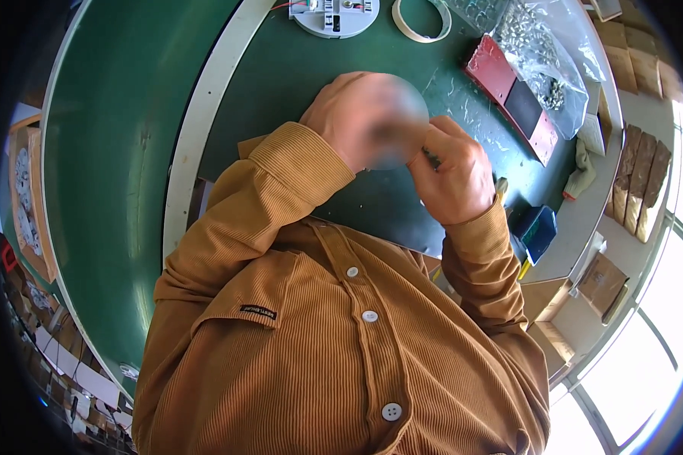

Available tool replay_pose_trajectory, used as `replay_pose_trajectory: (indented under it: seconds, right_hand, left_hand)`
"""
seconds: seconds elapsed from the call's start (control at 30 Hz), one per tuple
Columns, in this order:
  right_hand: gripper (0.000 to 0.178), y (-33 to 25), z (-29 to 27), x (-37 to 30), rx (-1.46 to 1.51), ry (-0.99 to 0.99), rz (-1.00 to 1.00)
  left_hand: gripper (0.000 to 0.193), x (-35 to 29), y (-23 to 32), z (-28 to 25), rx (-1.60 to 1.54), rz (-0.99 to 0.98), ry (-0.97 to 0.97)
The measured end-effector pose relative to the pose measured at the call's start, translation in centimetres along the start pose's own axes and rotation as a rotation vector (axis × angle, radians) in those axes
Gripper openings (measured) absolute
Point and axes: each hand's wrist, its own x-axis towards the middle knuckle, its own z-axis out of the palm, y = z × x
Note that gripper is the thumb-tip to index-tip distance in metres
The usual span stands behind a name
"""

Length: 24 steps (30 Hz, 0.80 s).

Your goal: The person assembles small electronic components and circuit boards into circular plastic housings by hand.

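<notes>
I saw the left hand (349, 114) and right hand (454, 173) meet above the table (357, 199), near its front edge, perhaps for steadiness; blur hid anything between, so I couldn't tell their grip.

We can see pale lettering on a small black rectangular label (258, 312) along the lower edge of the pocket flap (259, 284) on the brown corduroy shirt (319, 364).
</notes>
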Motion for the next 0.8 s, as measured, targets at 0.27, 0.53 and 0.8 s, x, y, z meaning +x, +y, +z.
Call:
replay_pose_trajectory:
  seconds: [0.27, 0.53, 0.8]
  right_hand:
    - [0.032, -1.1, -0.4, -0.5, -0.085, -0.068, 0.095]
    - [0.032, 1.6, 0.3, -2.0, 0.184, 0.193, -0.018]
    - [0.032, 2.0, 0.8, -1.5, 0.102, 0.23, -0.038]
  left_hand:
    - [0.027, 0.0, 0.0, -0.4, -0.035, 0.004, -0.036]
    - [0.033, -0.4, 0.5, -0.9, 0.074, 0.066, -0.05]
    - [0.028, -0.5, 0.9, -0.2, 0.101, 0.082, -0.02]
